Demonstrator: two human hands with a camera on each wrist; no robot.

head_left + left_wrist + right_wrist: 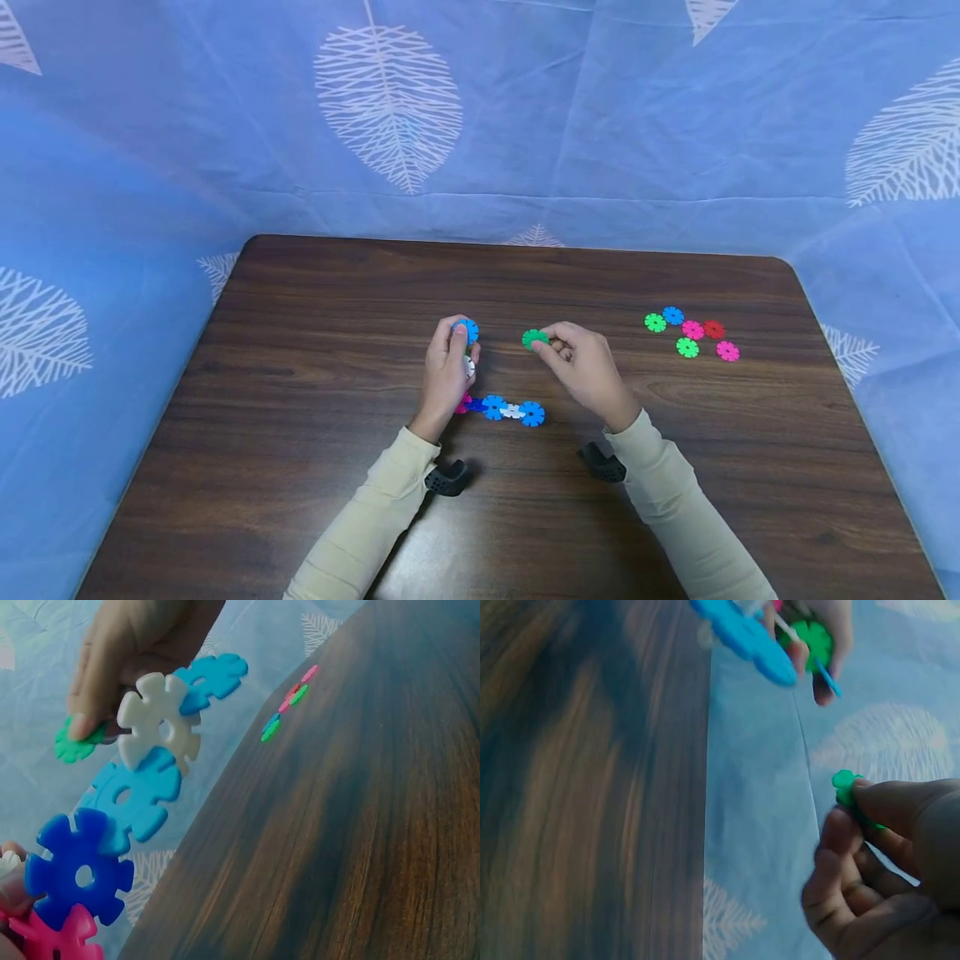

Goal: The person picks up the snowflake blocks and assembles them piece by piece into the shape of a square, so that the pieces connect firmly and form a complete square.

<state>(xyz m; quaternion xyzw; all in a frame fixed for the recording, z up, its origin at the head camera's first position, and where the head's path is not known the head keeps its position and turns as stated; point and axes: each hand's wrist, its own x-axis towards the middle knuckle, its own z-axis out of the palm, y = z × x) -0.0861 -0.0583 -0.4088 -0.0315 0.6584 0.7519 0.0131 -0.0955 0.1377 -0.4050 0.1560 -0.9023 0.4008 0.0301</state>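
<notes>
My left hand (444, 375) grips a chain of interlocking plastic discs with notched rims. A light blue disc (472, 328) shows at its fingertips and a white disc (470, 367) beside the fingers. From below that hand the chain runs right, through a pink disc (64, 937), a dark blue disc (45, 859), a light blue disc (493, 407) and a white disc (142, 712), ending in another light blue disc (532, 414). Also in the chain, a green disc (821, 649) lies against the left fingers. My right hand (588, 371) pinches a separate green disc (533, 338) between thumb and forefinger, apart from the chain.
Loose discs lie in a group at the right of the brown table (300, 500): two green (656, 322), one blue (672, 316), one red (714, 330) and two pink (727, 351). Behind the table hangs a blue cloth (525, 108) with white leaf prints.
</notes>
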